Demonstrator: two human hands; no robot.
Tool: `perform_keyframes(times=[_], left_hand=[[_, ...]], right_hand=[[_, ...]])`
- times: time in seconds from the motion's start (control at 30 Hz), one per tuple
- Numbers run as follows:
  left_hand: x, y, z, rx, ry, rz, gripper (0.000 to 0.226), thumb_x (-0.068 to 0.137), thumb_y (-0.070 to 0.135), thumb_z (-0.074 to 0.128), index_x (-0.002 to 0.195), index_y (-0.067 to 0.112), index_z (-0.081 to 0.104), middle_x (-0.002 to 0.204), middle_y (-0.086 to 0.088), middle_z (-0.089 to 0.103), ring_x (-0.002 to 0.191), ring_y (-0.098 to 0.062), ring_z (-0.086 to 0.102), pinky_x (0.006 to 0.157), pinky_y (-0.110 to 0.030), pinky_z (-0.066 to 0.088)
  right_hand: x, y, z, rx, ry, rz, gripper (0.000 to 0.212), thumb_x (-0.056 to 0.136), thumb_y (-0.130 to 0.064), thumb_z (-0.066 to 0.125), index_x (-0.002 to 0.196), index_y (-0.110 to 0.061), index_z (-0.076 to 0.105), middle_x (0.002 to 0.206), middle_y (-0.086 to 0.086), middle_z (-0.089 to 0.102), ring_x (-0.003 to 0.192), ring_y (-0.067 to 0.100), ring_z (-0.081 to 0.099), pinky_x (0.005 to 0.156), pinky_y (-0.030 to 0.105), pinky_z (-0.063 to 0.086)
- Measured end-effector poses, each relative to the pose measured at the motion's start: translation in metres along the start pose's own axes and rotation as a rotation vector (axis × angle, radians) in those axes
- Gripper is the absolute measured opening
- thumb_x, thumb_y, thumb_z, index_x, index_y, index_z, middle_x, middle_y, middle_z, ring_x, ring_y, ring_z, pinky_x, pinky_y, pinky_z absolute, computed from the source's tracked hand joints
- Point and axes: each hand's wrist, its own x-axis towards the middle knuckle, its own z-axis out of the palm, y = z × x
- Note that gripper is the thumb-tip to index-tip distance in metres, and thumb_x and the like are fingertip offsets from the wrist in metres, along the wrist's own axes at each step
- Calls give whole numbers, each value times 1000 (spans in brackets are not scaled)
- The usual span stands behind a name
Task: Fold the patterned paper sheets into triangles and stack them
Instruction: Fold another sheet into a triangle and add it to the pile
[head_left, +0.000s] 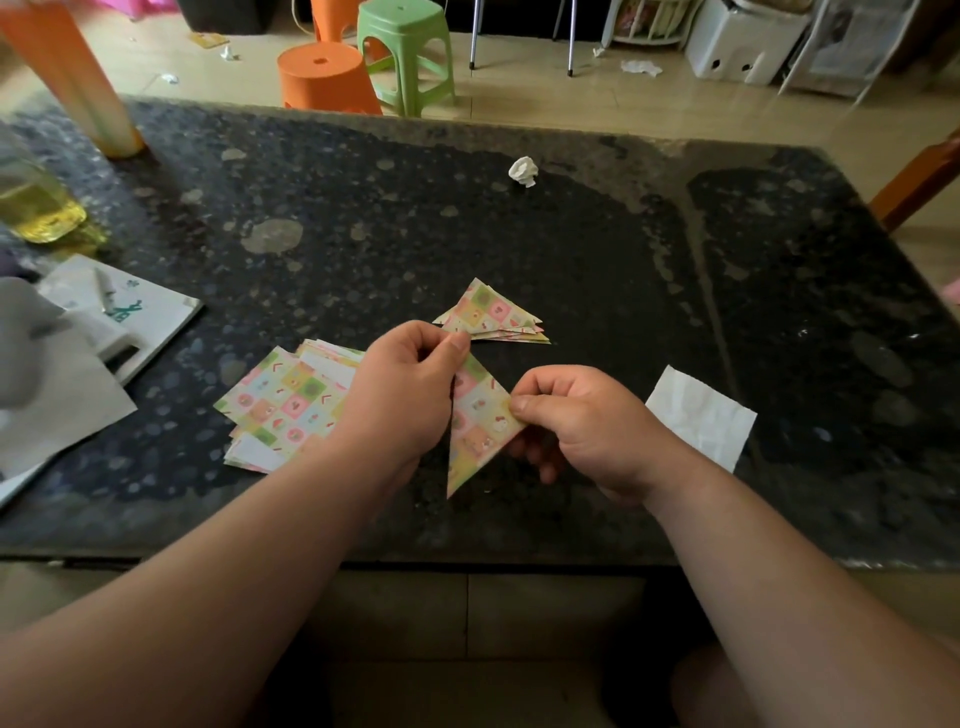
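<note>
While the left hand (400, 395) is pinching the top corner of a folded triangle (480, 421) between thumb and forefinger, the right hand (576, 426) is pinching its right corner likewise, its other fingers curling beneath. The triangle is hanging just above the table (519, 234), between the flat sheets (283, 402) and a white slip (701, 415). The stack (493, 314) of finished triangles is lying just beyond the left hand.
</note>
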Motion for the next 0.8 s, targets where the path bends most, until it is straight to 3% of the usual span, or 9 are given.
perform_keyframes(times=[0.17,0.3,0.4,0.5,0.6,0.73,0.8], left_hand=[[0,0,1,-6,18,9,25,100,33,63,79,20,65,57,8,61,60,-17,56,62,-41,51],[13,6,-14,-31,82,-13,25,100,34,64,79,21,66,59,8,60,62,-15,57,65,-41,53],[9,3,-14,77,-106,52,24,97,33,68,75,22,67,60,6,63,60,-16,58,63,-42,53],[-3,-5,1,192,-217,94,22,94,35,72,74,25,68,59,10,64,55,-8,57,54,-30,47],[-5,-7,7,208,-227,86,23,93,35,72,70,29,69,60,14,64,53,2,54,50,-18,41],[-5,-2,5,-113,-366,-117,28,96,32,67,70,24,72,66,4,66,58,-7,59,58,-26,45],[-6,-5,4,-102,-409,-103,29,97,30,66,70,24,72,67,3,64,59,-8,55,58,-26,44]], right_hand=[[3,1,-7,0,-38,21,28,103,-10,51,80,-12,67,64,2,63,55,12,53,48,27,46],[0,4,-23,-140,-77,115,28,97,-3,51,74,-12,65,63,6,65,56,16,53,50,30,50],[5,9,-23,-124,80,42,24,99,-20,63,76,-17,70,73,2,73,69,19,64,61,35,53],[7,10,-12,15,44,-44,30,93,-44,68,83,-17,77,83,5,76,78,24,69,70,40,52],[7,10,-2,-1,45,-103,34,97,-38,69,90,-5,77,86,12,75,80,29,69,78,45,53],[7,6,-3,81,122,-94,28,100,-30,65,87,-9,78,92,14,77,96,37,72,92,58,57],[7,6,-6,90,186,-96,28,101,-33,64,86,-13,79,90,11,77,95,35,73,91,60,56]])
